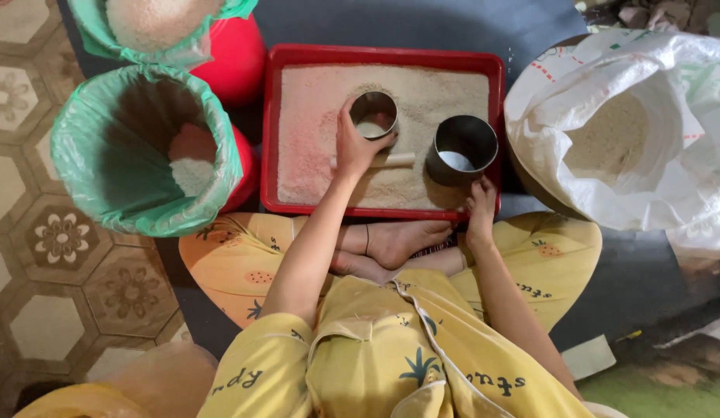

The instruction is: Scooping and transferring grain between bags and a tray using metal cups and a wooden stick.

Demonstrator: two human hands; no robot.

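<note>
two metal cups are sitting in the red tray (276, 124) of rice: the left hand (354, 143) is closing its grip around the rim of the smaller cup (374, 114), which is resting part-filled in the grain, while the right hand (480, 205) is lying with loose, empty fingers on the tray's near edge, just below the larger cup (462, 149). tilting the smaller cup in that one-sided grip could be spilling rice onto the dark mat (422, 23) beyond it, and leaning on the tray edge could be tipping the tray toward the person's crossed feet (395, 244).
</note>
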